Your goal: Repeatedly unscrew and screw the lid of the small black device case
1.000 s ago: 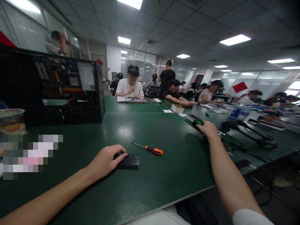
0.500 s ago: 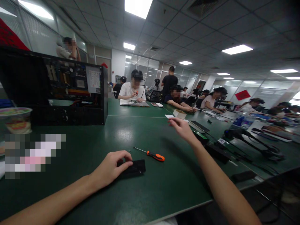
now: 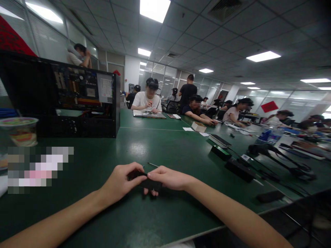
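Observation:
A flat, black rectangular piece (image 3: 151, 184) is held between my two hands, just over the green table (image 3: 124, 213). My left hand (image 3: 124, 181) grips its left end, with thumb and fingers bent around it. On the right end, my right hand (image 3: 168, 177) has its thumb on top, and its fingertips show below the piece. Hands cover much of the piece, so its exact kind cannot be made out. Behind my right hand lies a screwdriver (image 3: 152, 164); only its metal shaft shows, the handle being hidden.
An open black computer case (image 3: 85, 127) stands at the left, beside a plastic cup (image 3: 23, 132). To the right lie black boxes (image 3: 239, 169), cables and a dark headset-like frame (image 3: 279, 158). A small open carton (image 3: 199, 126) sits farther back. Several people work around the tables.
My right hand has come down and left from above the table's right side onto the black piece, covering the screwdriver's handle. The left hand stays on the piece.

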### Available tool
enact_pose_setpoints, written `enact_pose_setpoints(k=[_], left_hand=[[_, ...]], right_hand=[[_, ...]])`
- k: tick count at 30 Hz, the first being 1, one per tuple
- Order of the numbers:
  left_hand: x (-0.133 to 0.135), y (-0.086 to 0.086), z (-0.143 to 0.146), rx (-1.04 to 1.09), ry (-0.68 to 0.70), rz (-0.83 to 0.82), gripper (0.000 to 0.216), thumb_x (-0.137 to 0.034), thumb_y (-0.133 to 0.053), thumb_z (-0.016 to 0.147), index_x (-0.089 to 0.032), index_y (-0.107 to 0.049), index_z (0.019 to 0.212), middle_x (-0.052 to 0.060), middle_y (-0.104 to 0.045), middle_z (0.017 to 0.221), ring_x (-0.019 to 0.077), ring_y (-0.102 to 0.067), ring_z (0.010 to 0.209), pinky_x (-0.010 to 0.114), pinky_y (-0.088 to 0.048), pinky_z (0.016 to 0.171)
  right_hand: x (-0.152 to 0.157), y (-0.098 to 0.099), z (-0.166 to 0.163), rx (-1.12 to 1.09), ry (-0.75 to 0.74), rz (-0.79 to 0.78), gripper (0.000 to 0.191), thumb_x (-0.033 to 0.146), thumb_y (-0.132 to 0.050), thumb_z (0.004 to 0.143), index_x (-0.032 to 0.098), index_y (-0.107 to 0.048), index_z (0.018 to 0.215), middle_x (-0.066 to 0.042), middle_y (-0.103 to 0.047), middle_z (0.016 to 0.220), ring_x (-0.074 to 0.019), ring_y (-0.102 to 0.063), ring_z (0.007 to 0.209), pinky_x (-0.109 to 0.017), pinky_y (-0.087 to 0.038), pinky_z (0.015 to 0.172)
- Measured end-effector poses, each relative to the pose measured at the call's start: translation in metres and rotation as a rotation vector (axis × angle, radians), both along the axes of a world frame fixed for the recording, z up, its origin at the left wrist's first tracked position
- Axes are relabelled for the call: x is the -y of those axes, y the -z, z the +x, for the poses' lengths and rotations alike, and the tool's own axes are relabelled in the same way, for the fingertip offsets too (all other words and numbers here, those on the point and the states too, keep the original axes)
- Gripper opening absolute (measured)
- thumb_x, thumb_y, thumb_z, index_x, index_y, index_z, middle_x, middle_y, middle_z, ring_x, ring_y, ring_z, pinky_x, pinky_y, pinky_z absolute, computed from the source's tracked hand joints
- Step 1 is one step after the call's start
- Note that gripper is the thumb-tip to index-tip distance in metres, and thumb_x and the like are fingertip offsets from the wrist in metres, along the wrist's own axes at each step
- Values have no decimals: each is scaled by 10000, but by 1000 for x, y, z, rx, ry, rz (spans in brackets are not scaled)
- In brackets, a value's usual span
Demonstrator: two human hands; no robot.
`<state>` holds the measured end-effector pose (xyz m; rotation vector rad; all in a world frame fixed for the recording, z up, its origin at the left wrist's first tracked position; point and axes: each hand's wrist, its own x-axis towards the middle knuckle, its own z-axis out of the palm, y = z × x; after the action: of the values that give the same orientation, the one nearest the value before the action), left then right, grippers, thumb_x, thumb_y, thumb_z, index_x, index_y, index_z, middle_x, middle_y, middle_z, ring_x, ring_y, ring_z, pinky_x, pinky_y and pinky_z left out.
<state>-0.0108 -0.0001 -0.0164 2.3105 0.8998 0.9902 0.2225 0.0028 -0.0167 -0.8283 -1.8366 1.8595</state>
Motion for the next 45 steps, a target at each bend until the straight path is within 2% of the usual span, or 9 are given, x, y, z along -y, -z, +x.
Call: enact_pose_setpoints(k=[9,13,15,18,21,24,27,32,45], left_hand=[[-4,-2,0,9,-40,-13,206,-314,-598,962,-188,-759,982,28,-775,885,190,-709,765,263,-515,666],[-3,-2,1,-6,-92,35,233,-297,-600,949,-193,-719,1121,54,-760,999,203,-708,828,266,-536,660],[-3,-2,1,-14,-98,43,254,-304,-603,946,-197,-702,1155,63,-749,1039,208,-707,848,265,-540,645],[-2,-3,1,-42,-80,38,235,-301,-571,957,-194,-711,1113,67,-743,1045,208,-702,846,271,-544,650],[-2,-2,1,-69,-43,41,226,-290,-534,969,-189,-722,1043,66,-741,1023,209,-697,863,286,-546,699],[-2,1,3,-93,-6,52,231,-276,-511,975,-187,-722,1008,66,-740,1014,214,-695,902,306,-544,764],[-3,2,3,-103,12,60,231,-267,-506,978,-189,-722,1003,64,-737,1023,212,-694,909,313,-537,791],[-3,0,2,-87,31,58,221,-253,-509,979,-190,-720,992,59,-732,1017,203,-690,905,303,-529,796],[-1,4,0,-94,81,64,210,-240,-521,982,-204,-728,994,51,-741,1017,195,-696,904,290,-534,806]], right_hand=[[-6,-12,14,-49,116,-1,526,497,-778,820,187,-736,1242,-110,-729,1187,-146,-709,876,-275,-560,776],[-22,-31,36,256,256,392,495,468,-746,835,225,-740,1266,-78,-759,1185,-207,-728,972,-330,-577,849],[-37,-44,69,486,480,639,437,436,-728,852,250,-752,1247,-55,-763,1196,-230,-716,1051,-352,-558,930],[-55,-59,146,706,858,745,374,347,-621,925,227,-749,1255,-88,-749,1230,-287,-652,1212,-413,-471,1071],[-56,-60,232,982,1233,697,354,275,-609,926,148,-752,1225,-189,-726,1228,-367,-601,1268,-502,-443,1081],[-48,-46,297,1211,1445,533,341,311,-644,948,127,-703,1228,-176,-705,1226,-304,-645,1185,-522,-494,1030],[-48,-27,329,1336,1447,416,312,377,-646,970,170,-676,1202,-94,-688,1220,-223,-664,1108,-459,-546,978],[-67,-5,343,1405,1335,389,343,389,-627,982,174,-642,1250,-95,-655,1256,-222,-651,1104,-446,-560,949],[-86,8,356,1445,1208,427,347,381,-625,985,173,-632,1263,-102,-643,1270,-218,-651,1093,-427,-570,929]])
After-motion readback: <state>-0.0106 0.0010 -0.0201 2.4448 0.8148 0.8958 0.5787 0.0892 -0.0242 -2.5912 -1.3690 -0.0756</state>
